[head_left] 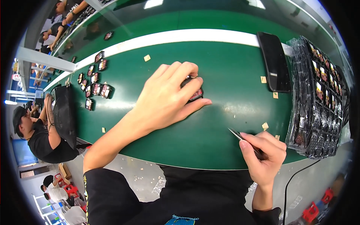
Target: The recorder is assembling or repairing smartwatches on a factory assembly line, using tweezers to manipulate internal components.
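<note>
My left hand [170, 90] is closed around a small dark rounded-square device [196, 94] on the green table [210, 138]. My fingers hide much of the device; a reddish patterned part shows between index finger and thumb. Between the fingers of my right hand [264, 154] is a pair of metal tweezers [236, 134], tips pointing up and left over the tabletop, apart from the device. Similar small dark devices [96, 89] lie loosely grouped at the left of the table.
Stacked clear plastic trays [317, 112] filled with small dark devices stand at the right. A black phone [273, 62] lies beside them. Small pale paper squares [265, 126] dot the table. At the left edge sit a black bag [63, 112] and a seated person [41, 138].
</note>
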Available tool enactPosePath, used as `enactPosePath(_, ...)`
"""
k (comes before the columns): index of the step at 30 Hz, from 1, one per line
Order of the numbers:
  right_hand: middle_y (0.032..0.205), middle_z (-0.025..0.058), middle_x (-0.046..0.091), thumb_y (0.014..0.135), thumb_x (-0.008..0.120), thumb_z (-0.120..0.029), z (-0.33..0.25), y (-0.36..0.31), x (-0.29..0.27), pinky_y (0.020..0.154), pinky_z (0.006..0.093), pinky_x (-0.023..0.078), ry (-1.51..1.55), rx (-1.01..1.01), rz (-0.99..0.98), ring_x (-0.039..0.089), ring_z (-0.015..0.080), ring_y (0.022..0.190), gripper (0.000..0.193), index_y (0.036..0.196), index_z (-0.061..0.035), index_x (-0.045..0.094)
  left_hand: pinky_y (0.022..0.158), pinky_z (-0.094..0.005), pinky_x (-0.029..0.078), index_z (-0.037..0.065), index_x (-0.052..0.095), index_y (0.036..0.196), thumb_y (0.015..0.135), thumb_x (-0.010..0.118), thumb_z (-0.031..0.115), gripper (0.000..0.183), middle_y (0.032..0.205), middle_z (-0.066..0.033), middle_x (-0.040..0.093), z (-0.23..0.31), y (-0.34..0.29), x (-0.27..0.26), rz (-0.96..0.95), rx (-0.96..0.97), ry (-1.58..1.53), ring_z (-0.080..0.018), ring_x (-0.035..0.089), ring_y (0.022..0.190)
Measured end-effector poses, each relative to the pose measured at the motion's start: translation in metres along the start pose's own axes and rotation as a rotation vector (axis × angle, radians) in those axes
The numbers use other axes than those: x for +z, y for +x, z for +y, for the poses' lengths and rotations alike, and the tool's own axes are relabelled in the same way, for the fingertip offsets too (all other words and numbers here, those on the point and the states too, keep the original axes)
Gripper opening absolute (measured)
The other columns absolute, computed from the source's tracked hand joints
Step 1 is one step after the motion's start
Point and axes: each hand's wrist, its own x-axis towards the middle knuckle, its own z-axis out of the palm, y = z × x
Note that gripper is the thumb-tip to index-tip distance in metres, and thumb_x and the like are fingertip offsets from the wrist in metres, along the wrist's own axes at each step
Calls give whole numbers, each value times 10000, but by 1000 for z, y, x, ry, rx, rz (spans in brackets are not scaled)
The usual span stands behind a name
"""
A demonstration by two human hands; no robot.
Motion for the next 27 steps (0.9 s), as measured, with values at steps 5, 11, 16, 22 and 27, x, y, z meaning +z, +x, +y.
enactPosePath(5, 719, 36, 693, 841, 833, 82, 0, -1, -1, 482, 212, 371, 1, 26, 21, 561, 45, 535, 209, 1045, 38, 846, 838, -407, 498, 55, 749, 1268, 738, 990, 364, 659, 1175, -94, 682, 2, -11, -17, -31, -7, -23, -283, 642, 958)
enactPosePath(11, 726, 46, 700, 832, 834, 88, -1, -1, -3, 485, 209, 376, -13, 27, -5, 567, 47, 535, 217, 1044, 45, 847, 830, -380, 512, 57, 742, 1291, 749, 986, 209, 613, 1164, -97, 679, 0, -30, -17, -165, -109, -226, -284, 624, 958)
enactPosePath(16, 720, 52, 702, 824, 834, 91, -4, 6, -4, 487, 207, 377, 16, 40, -46, 569, 49, 534, 210, 1029, 49, 848, 782, -349, 477, 87, 747, 1215, 731, 1004, 250, 571, 1187, -66, 691, 13, -25, -16, -252, -149, -462, -195, 615, 944)
enactPosePath(22, 673, 69, 696, 782, 816, 50, -11, 24, 2, 540, 264, 391, 22, 33, -142, 598, 109, 567, 166, 946, 39, 845, 791, -335, 404, 45, 795, 1172, 667, 1007, 361, 633, 1031, -34, 774, 15, -20, -7, -259, -46, -493, -197, 676, 844)
enactPosePath(27, 659, 56, 677, 743, 775, 116, 1, 33, 15, 463, 240, 335, 16, -10, -220, 544, 90, 501, 223, 947, 52, 839, 790, -339, 401, 9, 832, 1134, 617, 1005, 422, 683, 957, -77, 792, 13, -20, -4, -243, -57, -472, -210, 680, 817)
